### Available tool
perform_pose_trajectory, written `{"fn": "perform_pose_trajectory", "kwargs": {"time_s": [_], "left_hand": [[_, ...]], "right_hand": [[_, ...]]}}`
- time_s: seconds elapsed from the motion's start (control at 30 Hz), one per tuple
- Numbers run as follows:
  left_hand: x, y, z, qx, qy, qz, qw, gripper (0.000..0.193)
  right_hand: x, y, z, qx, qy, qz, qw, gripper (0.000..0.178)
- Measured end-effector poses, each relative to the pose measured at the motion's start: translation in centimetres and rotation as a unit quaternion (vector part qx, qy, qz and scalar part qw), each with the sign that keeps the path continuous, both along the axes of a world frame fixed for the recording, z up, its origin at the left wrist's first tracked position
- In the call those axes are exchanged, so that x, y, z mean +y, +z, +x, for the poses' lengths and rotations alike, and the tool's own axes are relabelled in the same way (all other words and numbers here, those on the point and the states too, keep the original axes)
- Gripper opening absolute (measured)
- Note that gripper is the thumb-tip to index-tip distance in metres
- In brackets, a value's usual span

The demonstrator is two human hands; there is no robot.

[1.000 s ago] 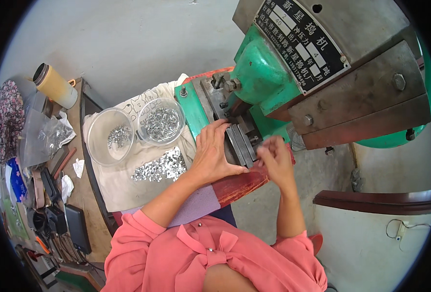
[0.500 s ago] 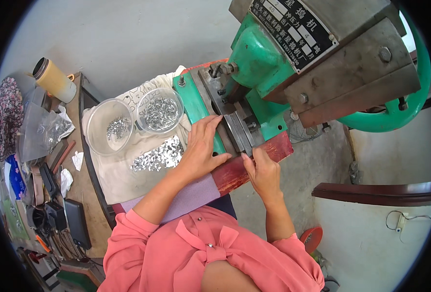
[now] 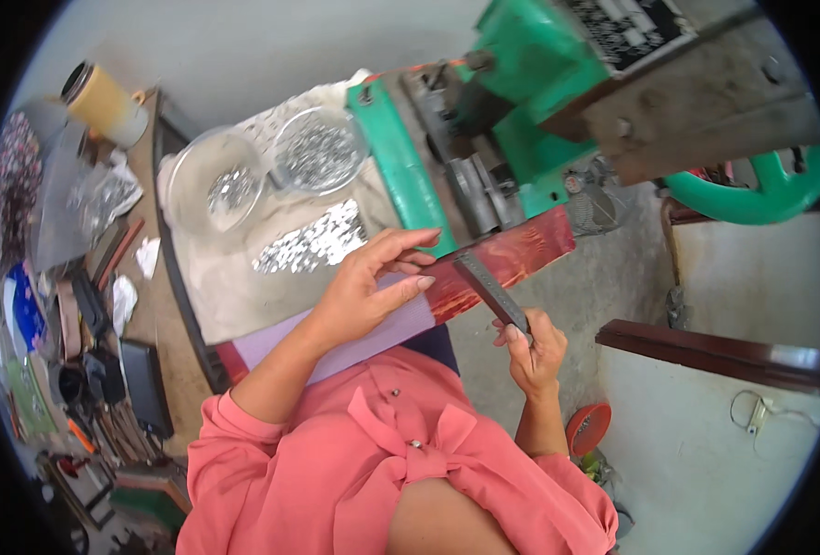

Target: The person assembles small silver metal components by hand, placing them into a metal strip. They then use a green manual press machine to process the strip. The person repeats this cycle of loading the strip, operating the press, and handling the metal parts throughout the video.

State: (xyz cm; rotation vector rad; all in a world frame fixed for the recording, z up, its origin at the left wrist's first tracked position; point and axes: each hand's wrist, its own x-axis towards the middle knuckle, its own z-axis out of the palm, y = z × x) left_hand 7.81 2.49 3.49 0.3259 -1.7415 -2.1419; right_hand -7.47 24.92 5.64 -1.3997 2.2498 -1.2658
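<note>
My right hand (image 3: 535,350) grips one end of a flat dark-grey metal bar (image 3: 489,292) that has a row of small marks along its face. The bar slants up and left, its far end over the edge of the red board (image 3: 541,242). Close to that end is my left hand (image 3: 365,289), fingers apart and nothing visible in it. Beyond both hands stands a green bench press (image 3: 389,153) with a steel fixture (image 3: 471,196) on its bed. A pile of small shiny metal pieces (image 3: 315,240) lies left of the press on a beige cloth (image 3: 214,313).
Two clear plastic tubs, the left (image 3: 178,192) and the right (image 3: 356,174), hold small metal parts. A side table (image 3: 180,407) at left carries a yellow bottle (image 3: 109,106), a black case (image 3: 146,387) and various tools. The press's green handwheel (image 3: 752,203) is at right, above a dark-red ledge (image 3: 706,353).
My right hand has drawn back from the press toward me, now with the metal bar out in view. My left hand has come off the press bed. The whole view has shifted slightly.
</note>
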Motion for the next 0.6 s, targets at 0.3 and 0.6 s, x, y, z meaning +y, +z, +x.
{"fn": "perform_pose_trajectory", "kwargs": {"time_s": [0.3, 0.6], "left_hand": [[-1.0, -2.4, 11.8, -0.117, 0.128, 0.129, 0.976, 0.036], [0.3, -4.9, 16.2, -0.179, 0.252, 0.163, 0.937, 0.023]], "right_hand": [[-9.2, -3.5, 4.0, -0.141, 0.225, 0.124, 0.956, 0.015], [-14.8, -3.8, 7.6, -0.170, 0.223, 0.270, 0.921, 0.019]]}}
